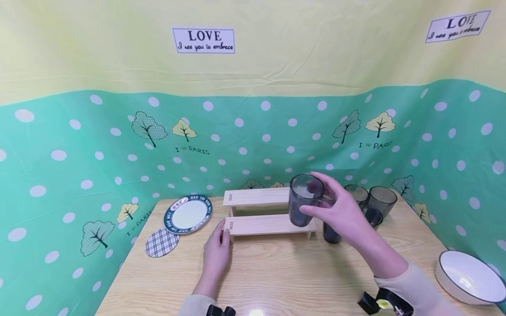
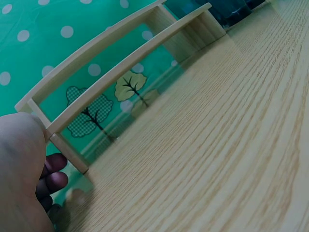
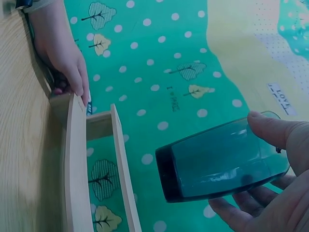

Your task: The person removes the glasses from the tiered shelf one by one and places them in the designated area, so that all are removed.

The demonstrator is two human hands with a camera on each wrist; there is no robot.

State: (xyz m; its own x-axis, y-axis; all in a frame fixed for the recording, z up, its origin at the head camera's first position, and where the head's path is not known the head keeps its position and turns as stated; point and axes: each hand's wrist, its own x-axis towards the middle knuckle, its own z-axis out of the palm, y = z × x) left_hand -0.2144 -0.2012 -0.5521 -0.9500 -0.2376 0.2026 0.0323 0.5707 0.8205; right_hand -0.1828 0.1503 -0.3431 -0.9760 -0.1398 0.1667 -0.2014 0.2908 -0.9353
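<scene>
A two-step wooden rack (image 1: pixel 269 224) stands on the table. At its left end my left hand (image 1: pixel 216 250) grips the lower step, thumb at the front edge; in the left wrist view the fingers (image 2: pixel 55 181) curl by the rack's end leg. My right hand (image 1: pixel 336 210) holds a dark see-through glass cup (image 1: pixel 300 204) upright above the right part of the rack, thumb on one side and fingers round the other. In the right wrist view the cup (image 3: pixel 217 162) shows its thick dark base, apart from the rack (image 3: pixel 75 159).
Several more dark glass cups (image 1: pixel 382 202) stand at the back right, one (image 1: pixel 331 233) beside the rack's right end. A blue-rimmed plate (image 1: pixel 191 213) overlaps a checked round coaster (image 1: pixel 162 242) at left. A white bowl (image 1: pixel 468 276) sits at the right edge. A patterned cloth hangs behind.
</scene>
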